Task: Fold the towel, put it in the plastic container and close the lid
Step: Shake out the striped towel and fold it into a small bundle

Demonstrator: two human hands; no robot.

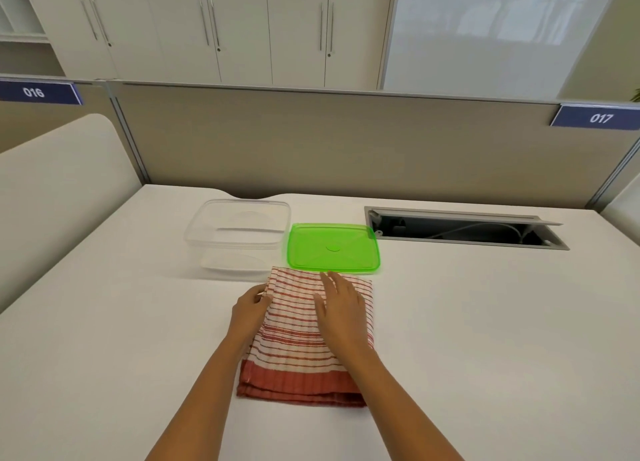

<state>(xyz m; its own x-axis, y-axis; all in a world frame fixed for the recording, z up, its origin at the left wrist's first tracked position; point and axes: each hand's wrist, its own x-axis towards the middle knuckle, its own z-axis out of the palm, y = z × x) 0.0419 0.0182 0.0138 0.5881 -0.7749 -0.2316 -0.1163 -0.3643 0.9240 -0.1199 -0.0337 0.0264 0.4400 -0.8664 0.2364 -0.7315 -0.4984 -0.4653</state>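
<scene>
A red-and-white striped towel (294, 339) lies folded into a rectangle on the white desk, its red border toward me. My left hand (250, 310) pinches the towel's far left edge. My right hand (341, 310) lies flat on top of the towel with fingers spread, pressing it down. Just beyond the towel stands an empty clear plastic container (239, 234), uncovered. Its green lid (332, 247) lies flat on the desk to the container's right, touching the towel's far edge.
An open cable hatch (464, 228) is set into the desk at the back right. A beige partition (346, 142) closes off the far side, and a cream side panel (62, 170) stands at the left. White desk surface (485, 339) extends on both sides.
</scene>
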